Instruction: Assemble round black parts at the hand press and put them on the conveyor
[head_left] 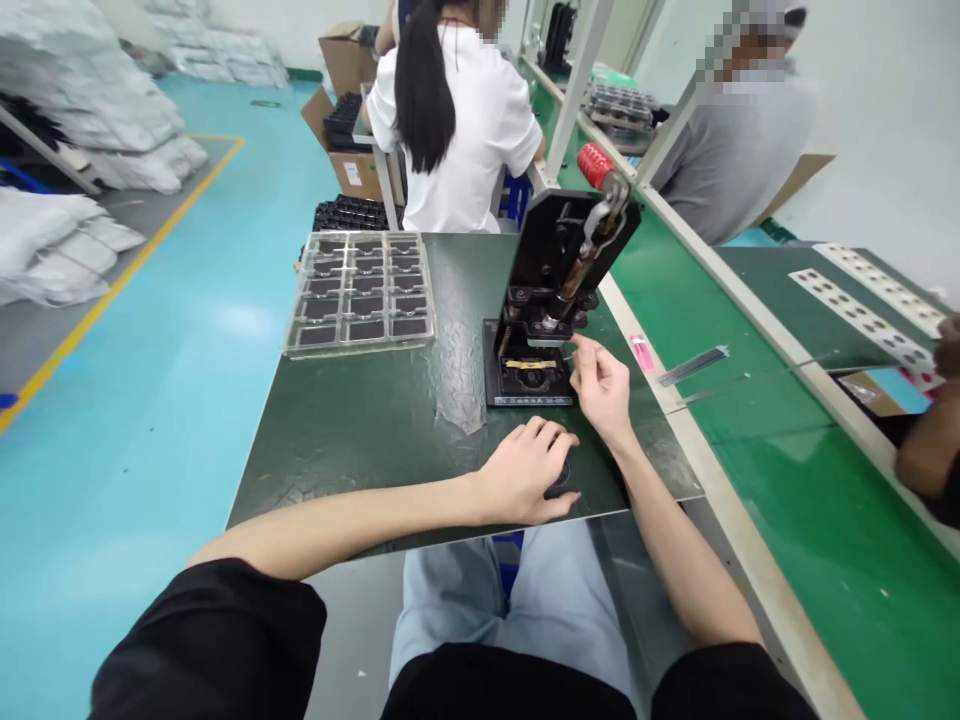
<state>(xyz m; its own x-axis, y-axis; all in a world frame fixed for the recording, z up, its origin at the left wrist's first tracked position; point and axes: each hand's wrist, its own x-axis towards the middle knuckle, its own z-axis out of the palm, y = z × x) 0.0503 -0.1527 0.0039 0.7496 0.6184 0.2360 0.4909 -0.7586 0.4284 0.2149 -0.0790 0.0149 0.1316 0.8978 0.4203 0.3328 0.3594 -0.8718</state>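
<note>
At the table's near edge, my left hand [525, 472] curls its thumb and fingers around a small black round part [559, 478], which they partly cover. My right hand [604, 388] is closed in a pinch beside the lower right of a black hand press [551, 270]; whatever sits between its fingertips is too small to make out. The press has a red-gripped lever [596, 165] at its top. In the fixture on the press base lies a dark part with a yellow strip [531, 365] across it.
A clear plastic tray [300, 352] of dark rectangular pieces stands on the table's left. Thin metal strips [694, 366] lie on the green conveyor [750, 420] at right. A person in white [480, 120] sits ahead; another in grey [739, 150] sits across the line.
</note>
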